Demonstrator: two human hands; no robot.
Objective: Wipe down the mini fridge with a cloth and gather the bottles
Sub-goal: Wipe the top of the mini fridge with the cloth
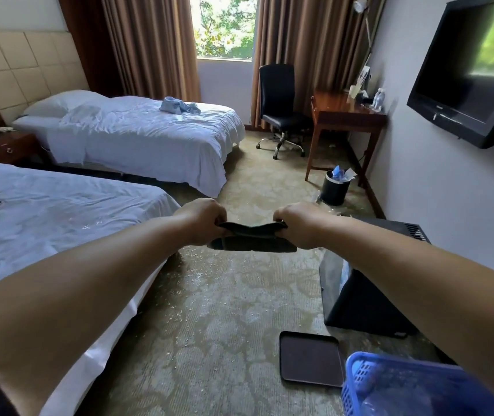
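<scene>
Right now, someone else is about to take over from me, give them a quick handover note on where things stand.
Left hand and right hand: both grip the dark cloth, stretched between them in mid-air above the carpet.
Mini fridge: on the floor to the right, by the wall, door shut.
Blue basket: lower right, beside a dark tray on the carpet.
Bottles: some on the desk; whether any are in the basket is unclear.
Done: cloth in hand.
Left: wipe the fridge, gather the bottles.

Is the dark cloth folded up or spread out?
Folded. The cloth hangs doubled between the left hand and right hand, each pinching one end.
</scene>
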